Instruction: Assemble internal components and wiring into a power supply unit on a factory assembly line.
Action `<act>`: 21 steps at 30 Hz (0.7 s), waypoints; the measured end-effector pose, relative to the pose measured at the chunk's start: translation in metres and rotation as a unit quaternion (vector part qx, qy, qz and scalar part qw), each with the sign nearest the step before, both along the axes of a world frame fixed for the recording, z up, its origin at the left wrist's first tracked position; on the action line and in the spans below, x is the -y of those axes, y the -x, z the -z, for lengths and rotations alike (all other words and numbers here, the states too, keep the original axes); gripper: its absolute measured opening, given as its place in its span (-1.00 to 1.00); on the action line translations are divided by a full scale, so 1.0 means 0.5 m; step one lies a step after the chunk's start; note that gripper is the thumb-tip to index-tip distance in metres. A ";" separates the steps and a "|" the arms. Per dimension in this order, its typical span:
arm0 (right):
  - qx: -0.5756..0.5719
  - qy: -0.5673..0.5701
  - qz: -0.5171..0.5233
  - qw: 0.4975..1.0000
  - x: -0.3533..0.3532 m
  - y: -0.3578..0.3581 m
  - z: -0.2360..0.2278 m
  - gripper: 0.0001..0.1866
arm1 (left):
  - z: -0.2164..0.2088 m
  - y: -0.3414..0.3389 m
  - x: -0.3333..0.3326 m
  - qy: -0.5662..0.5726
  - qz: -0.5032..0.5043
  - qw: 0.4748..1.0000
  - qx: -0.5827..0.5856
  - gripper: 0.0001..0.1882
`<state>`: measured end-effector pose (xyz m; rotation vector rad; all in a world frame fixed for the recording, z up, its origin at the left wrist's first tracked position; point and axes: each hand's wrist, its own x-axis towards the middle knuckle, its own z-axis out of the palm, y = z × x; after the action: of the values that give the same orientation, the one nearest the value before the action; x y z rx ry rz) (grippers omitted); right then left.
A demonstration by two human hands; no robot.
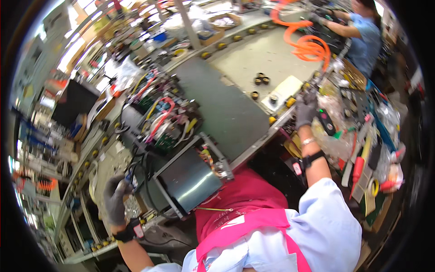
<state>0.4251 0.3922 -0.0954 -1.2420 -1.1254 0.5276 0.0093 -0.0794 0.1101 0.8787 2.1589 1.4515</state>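
Observation:
My left hand (115,199), in a grey glove, is at the left of the work, its fingers closed round a small dark, bluish piece beside black cables (147,181); what it is I cannot make out. Right of it, close to my body, is a metal-framed unit with a shiny dark panel (188,181). Behind that unit lies a bundle of circuit boards and coloured wires (165,118). My right hand (306,110), gloved too, reaches to the line's right edge among small parts; its fingers are blurred. A black device with a green light (325,121) is beside it.
A grey board (217,104) covers part of the line. Beyond it are several small black-and-brass rings (261,79) and a coiled orange hose (310,47). Tools, including a red-handled one (358,170), crowd the right side. A co-worker in blue (364,41) is at far right.

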 end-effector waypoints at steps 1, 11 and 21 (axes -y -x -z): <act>-0.026 -0.055 -0.022 0.998 0.006 -0.002 -0.008 -0.48 | 0.011 0.009 0.001 -0.019 0.010 1.000 0.000 -0.73; 0.094 -0.094 -0.293 0.947 0.161 0.165 -0.146 -0.54 | 0.150 0.141 -0.067 0.012 0.047 0.960 -0.274 -0.58; 0.275 0.129 -0.579 0.756 0.120 0.519 -0.285 -0.17 | 0.145 0.168 -0.200 0.005 0.096 0.984 -0.148 -0.55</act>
<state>0.1654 0.3320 0.0471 -0.7833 -2.4052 1.3220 -0.0748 0.0204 0.0374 1.3306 2.2092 1.2801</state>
